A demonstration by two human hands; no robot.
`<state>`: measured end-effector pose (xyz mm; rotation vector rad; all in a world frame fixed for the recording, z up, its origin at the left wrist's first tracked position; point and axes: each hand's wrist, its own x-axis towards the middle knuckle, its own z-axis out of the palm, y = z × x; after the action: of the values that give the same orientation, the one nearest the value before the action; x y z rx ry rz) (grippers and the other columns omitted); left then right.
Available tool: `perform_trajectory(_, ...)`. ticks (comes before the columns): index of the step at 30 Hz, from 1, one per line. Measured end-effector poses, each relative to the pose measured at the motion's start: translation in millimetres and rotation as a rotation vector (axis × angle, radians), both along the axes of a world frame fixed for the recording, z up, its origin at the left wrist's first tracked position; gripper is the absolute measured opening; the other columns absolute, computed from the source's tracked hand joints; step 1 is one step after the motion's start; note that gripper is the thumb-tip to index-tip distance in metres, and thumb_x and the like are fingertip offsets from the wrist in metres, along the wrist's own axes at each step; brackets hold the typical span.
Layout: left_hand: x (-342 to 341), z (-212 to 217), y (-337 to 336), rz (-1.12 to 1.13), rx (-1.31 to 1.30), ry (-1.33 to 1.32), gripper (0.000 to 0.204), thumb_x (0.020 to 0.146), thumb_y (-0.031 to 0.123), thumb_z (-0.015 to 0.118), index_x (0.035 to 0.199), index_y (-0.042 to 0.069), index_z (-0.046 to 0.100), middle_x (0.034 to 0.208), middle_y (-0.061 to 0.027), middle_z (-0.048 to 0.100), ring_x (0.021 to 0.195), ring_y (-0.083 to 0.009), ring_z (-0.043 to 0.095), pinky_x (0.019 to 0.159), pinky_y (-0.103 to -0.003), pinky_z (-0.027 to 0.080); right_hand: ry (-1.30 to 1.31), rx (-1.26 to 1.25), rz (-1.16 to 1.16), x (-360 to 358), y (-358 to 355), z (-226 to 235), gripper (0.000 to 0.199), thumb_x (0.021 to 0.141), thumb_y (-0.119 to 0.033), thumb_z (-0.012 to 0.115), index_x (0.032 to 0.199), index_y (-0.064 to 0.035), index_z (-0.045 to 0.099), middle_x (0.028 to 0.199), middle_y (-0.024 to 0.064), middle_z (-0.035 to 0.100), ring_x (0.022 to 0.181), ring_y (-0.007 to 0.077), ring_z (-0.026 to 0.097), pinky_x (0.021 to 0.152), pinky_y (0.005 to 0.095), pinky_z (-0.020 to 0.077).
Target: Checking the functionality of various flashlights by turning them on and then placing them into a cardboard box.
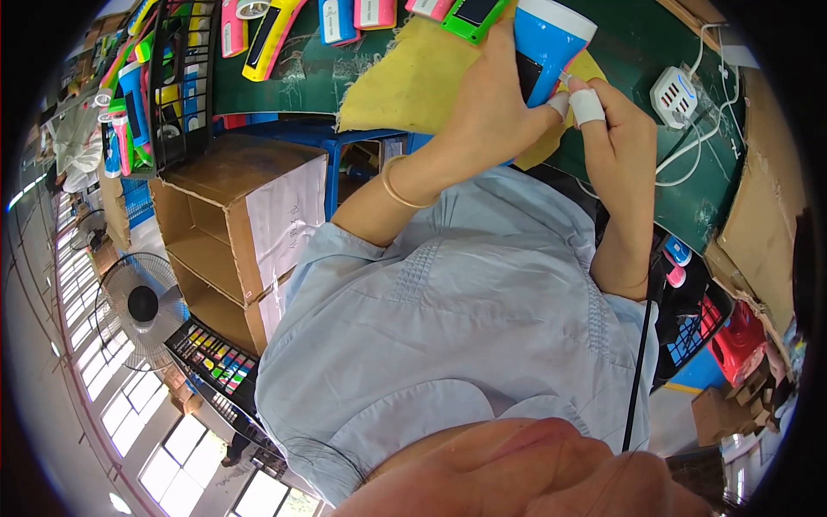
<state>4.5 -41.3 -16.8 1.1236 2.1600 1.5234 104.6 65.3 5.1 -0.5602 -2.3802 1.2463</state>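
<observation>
My left hand, with a bangle on its wrist and tape on the thumb, is closed around a blue flashlight with a wide white head. The flashlight is tilted, its head pointing up and away, with a dark panel on its body. My right hand, a finger wrapped in white tape, is pinched beside the flashlight's body. A small thin tip shows between those fingers and the flashlight; what it belongs to is hidden. Beneath both hands a yellow cloth covers part of the green tabletop.
Several coloured flashlights, including a yellow one and a green one, lie along the far side. A white multi-port charger with white cables sits at right. Left are a black basket, a cardboard box and a fan.
</observation>
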Motion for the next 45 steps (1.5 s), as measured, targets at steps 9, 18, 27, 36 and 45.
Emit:
perform_trajectory(9,2,6,-16,0.093,-0.167,-0.033,0.079,0.07,0.017,0.068,0.128,-0.008,0.021,0.093,-0.0283,0.053,0.082,-0.0421,0.056,0.068,-0.043,0.047,0.033,0.185,0.028,-16,-15,-9,0.016,0.087,-0.015,0.05,0.08,-0.0001,0.052,0.067,0.0201,0.052,0.062,0.0393,0.052,0.052,0.0403,0.0392)
perform_trajectory(18,-140,49,-102,0.597,-0.117,0.052,0.056,0.071,0.022,0.069,0.11,-0.007,0.044,0.092,-0.0217,0.059,0.08,-0.0301,0.063,0.065,-0.037,0.052,0.489,-0.568,-0.44,8,-9,-9,0.017,0.089,-0.013,0.047,0.083,0.0021,0.055,0.063,0.0023,0.044,0.051,0.0063,0.033,0.045,0.019,0.0245)
perform_trajectory(27,-430,161,-431,0.942,1.035,-0.785,0.028,0.086,0.028,0.052,0.1,0.003,0.051,0.091,-0.0159,0.055,0.078,-0.03,0.055,0.065,-0.038,0.051,0.124,-0.627,-0.255,26,12,-29,0.024,0.094,-0.02,0.045,0.098,0.0015,0.055,0.064,-0.003,0.039,0.049,0.0012,0.029,0.043,0.0157,0.0207)
perform_trajectory(36,-396,146,-300,0.93,-0.165,0.477,0.042,0.077,0.018,0.055,0.11,-0.007,0.051,0.096,-0.0164,0.06,0.083,-0.0251,0.059,0.075,-0.034,0.047,0.094,-0.642,-0.31,4,-4,-21,0.036,0.089,-0.005,0.036,0.123,-0.0033,0.048,0.059,-0.0033,0.038,0.046,0.0014,0.025,0.041,0.0166,0.0165)
perform_trajectory(45,-339,85,-86,0.292,-0.357,0.877,0.03,0.068,0.011,0.058,0.094,-0.004,0.057,0.088,-0.0233,0.057,0.085,-0.0366,0.056,0.076,-0.041,0.047,0.039,-0.662,-0.086,-3,10,-37,0.033,0.086,0.0,0.035,0.112,0.0004,0.055,0.07,0.0011,0.049,0.048,0.002,0.035,0.042,0.0143,0.0264)
